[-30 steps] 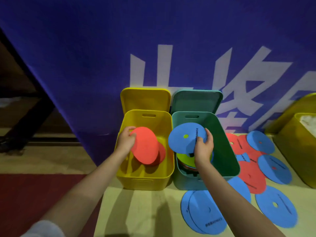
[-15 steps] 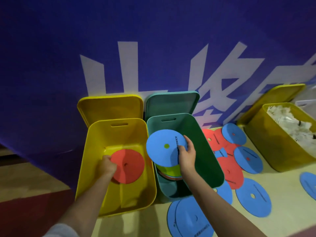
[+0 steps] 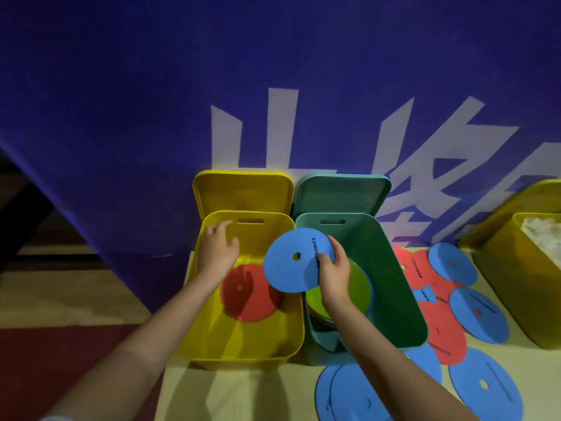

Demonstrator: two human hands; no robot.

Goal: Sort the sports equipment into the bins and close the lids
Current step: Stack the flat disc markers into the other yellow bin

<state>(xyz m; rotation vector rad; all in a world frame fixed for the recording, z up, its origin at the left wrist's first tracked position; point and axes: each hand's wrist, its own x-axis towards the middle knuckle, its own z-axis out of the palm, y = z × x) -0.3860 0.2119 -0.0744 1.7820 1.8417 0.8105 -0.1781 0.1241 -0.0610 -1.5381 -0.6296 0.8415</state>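
Head view: sorting prob early/mid. Yellow bin (image 3: 243,338) has a red disc (image 3: 247,294) flat on its floor; green bin (image 3: 394,284) holds a short stack, lime disc on top. Both lids, yellow lid (image 3: 243,191) and green lid (image 3: 341,192), off and leaning behind the bins.

R hand (image 3: 332,270) pinches blue disc (image 3: 296,258) by its edge, over the gap between bins. L hand (image 3: 217,249) empty, fingers loosely spread above yellow bin.

Approx 10 loose discs (image 3: 473,314) left on table (image 3: 243,396).

Discs: thin matte flat rounds w/ centre hole, look like foam. Bins: smooth plastic, rounded corners, slot handles.
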